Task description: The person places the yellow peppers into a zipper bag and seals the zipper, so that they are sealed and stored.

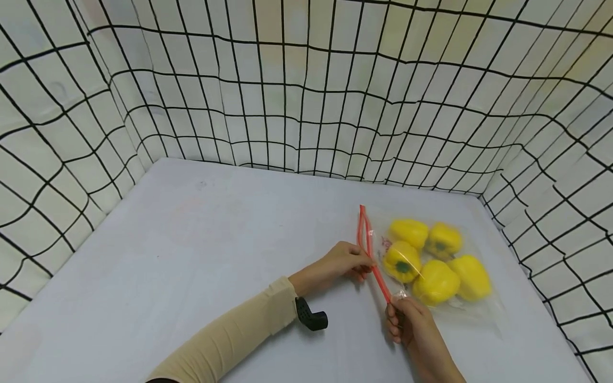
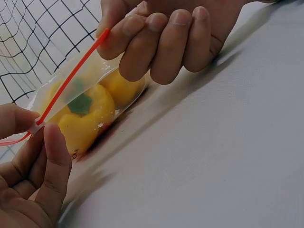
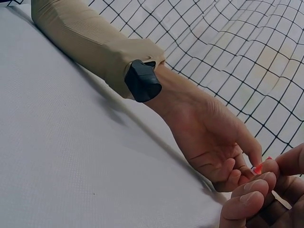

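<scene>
The right hand (image 1: 414, 322) is cut off at the wrist by the lower edge of the head view, and in the right wrist view only its curled fingertips (image 3: 251, 202) show in the corner. Its grip pinches the near end of the red zip strip (image 1: 371, 255), though the exact contact is hidden behind the fingers; the left wrist view shows the strip's end vanishing under the knuckles. The left hand (image 1: 342, 263) pinches the same strip partway along, thumb and forefinger pressed on a small pale slider (image 2: 35, 127). That slider is too small to make out from the head camera.

The clear plastic bag (image 1: 479, 314) lies flat on the surface (image 1: 191, 255), towards the right rear corner, with the zip edge facing the hands. Its film is thin, glossy and slightly crinkled, and hard to trace where it fades against the pale surface. Inside sit five yellow bell peppers (image 1: 433, 255), smooth, lumpy and waxy, two showing green stem caps; some faint red print on the film cannot be read. The far stretch of the strip gapes in a narrow loop.

A beige ribbed sleeve (image 1: 230, 332) covers the left forearm, with a black wrist mount (image 1: 311, 316) beside the cuff. Soft white walls with a black grid (image 1: 306, 96) enclose the matte, finely woven grey surface.
</scene>
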### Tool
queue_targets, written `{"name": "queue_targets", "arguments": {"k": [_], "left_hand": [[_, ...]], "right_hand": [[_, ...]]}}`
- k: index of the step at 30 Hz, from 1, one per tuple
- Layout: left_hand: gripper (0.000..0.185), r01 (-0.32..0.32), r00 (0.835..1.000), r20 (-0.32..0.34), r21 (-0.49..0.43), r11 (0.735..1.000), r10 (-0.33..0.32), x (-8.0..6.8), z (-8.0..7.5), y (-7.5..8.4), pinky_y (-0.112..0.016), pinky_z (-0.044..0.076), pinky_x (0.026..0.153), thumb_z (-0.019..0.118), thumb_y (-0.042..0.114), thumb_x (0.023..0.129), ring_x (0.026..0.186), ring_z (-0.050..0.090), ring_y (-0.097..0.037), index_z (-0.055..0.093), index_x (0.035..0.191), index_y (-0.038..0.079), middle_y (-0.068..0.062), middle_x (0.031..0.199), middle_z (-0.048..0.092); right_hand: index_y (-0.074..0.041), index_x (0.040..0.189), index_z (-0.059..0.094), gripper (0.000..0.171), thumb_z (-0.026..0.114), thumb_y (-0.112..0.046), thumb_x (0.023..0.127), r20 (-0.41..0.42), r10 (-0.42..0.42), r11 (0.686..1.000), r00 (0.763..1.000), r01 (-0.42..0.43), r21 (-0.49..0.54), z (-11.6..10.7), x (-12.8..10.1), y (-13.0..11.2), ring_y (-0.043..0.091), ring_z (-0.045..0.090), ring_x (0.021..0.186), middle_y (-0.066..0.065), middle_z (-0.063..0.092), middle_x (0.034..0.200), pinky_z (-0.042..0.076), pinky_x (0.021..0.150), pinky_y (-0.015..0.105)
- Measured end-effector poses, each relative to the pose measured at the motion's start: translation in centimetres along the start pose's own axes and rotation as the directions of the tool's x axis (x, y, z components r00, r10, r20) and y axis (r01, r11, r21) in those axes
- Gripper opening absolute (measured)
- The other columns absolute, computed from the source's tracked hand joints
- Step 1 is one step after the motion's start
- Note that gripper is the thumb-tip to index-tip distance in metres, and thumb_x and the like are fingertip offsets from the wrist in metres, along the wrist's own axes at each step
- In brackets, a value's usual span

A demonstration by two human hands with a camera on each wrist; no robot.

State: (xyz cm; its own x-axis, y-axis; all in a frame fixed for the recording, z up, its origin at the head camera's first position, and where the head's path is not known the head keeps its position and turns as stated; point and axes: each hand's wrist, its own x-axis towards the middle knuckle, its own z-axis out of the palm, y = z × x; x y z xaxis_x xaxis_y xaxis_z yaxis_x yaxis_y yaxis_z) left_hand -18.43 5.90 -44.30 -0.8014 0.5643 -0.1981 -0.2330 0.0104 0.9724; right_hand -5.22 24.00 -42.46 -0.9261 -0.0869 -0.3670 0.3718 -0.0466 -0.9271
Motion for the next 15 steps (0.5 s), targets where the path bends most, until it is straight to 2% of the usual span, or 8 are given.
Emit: {"name": "queue_targets", "arguments": {"k": [8,15], "left_hand": [[0.018,0.008,0.999,-0.034,-0.010,1.000,-0.008,0.3,-0.7,0.2,-0.023,0.055,0.062,0.068,0.016,0.089,0.065,0.062,-0.014,0.069,0.091,-0.002,-0.005,0.080,0.067],[0.018,-0.006,0.999,-0.043,-0.002,1.000,0.006,0.2,-1.7,0.3,-0.023,0.054,0.063,0.068,0.019,0.090,0.064,0.062,-0.013,0.071,0.092,0.002,-0.004,0.079,0.066]], "right_hand": [[-0.011,0.082,0.055,0.031,0.052,-0.037,0.100,0.014,-0.016,1.000,1.000,0.016,0.014,0.0,-0.1,0.0,0.011,0.042,0.060,-0.002,0.048,0.072,0.038,0.053,0.022],[-0.012,0.081,0.055,0.031,0.052,-0.036,0.100,0.021,-0.019,1.000,1.000,0.019,0.011,0.0,0.0,0.0,0.009,0.042,0.059,-0.003,0.048,0.070,0.038,0.052,0.021]]}}
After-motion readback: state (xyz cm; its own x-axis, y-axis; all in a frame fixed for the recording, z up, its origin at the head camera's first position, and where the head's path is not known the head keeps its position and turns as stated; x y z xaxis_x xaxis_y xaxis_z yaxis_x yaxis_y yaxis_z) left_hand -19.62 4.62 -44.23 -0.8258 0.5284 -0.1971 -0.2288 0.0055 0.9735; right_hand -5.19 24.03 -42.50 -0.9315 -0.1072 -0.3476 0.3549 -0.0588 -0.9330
